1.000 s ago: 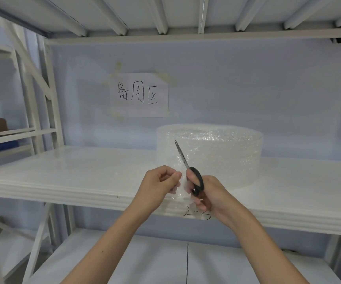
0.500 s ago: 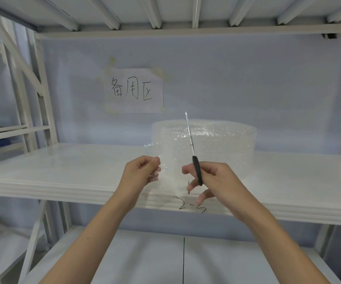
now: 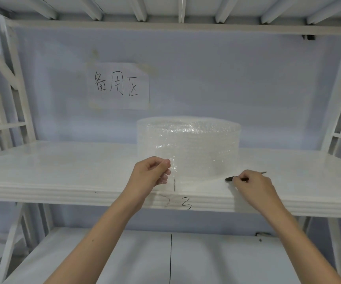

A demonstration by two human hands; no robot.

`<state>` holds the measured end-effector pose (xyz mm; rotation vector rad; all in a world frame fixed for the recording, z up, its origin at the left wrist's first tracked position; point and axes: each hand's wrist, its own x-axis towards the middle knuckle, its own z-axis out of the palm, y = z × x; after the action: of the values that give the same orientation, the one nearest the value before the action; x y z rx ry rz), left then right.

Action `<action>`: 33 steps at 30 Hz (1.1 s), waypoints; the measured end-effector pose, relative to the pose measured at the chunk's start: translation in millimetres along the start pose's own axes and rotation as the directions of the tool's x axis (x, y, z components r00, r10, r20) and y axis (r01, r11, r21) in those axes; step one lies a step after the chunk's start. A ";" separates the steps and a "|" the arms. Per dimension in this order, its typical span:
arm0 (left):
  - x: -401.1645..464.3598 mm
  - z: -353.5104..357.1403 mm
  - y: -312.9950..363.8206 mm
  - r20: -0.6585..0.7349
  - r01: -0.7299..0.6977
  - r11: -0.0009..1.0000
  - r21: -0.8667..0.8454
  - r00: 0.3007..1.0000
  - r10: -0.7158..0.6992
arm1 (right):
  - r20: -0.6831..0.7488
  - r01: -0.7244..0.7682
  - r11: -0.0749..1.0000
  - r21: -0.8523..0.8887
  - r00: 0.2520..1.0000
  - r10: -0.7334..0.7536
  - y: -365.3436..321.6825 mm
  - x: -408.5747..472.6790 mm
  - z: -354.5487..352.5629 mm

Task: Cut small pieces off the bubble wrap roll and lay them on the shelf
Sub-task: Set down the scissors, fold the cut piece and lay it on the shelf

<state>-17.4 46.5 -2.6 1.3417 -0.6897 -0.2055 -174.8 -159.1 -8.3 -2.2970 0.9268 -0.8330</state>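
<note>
White metal posts [image 3: 19, 83] with slanted braces stand at the left end of the white shelf board [image 3: 63, 171], which runs across the whole view. On the pale wall behind its left half hangs a white paper sign with three handwritten black characters [image 3: 118, 86]. The left hand [image 3: 151, 175] is above the front edge of the board, a little left of its middle. Its thumb and curled fingers pinch a small transparent piece of bubble wrap [image 3: 172, 160], which stands upright from the fingers and hangs also a little below them. Whether this piece is fully cut free from the roll, I cannot tell. Behind it, near the middle of the board, the big transparent bubble wrap roll [image 3: 188, 146] stands on its flat end like a low drum. On the front edge of the board below the piece there is a handwritten black mark "2-3" [image 3: 178, 203]. To the right of the roll, the right hand [image 3: 251, 185] is low over the board, close to the front edge, with fingers curled around black-handled scissors [image 3: 232, 178]. The scissors lie nearly flat; the dark handle end shows at the left of the hand and a thin blade tip at the right. A lower white shelf board [image 3: 216, 261] is under the arms.
</note>
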 end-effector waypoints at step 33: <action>-18.7 -69.2 16.4 0.017 0.020 0.995 -0.100 1.000 -0.018 | 0.308 -0.037 0.570 0.821 0.869 -0.387 -143.0 -30.6 78.8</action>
<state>3.0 117.0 1.9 1.2521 -0.6718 -0.2629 -77.1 -28.0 21.5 -1.6188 0.0125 -0.5572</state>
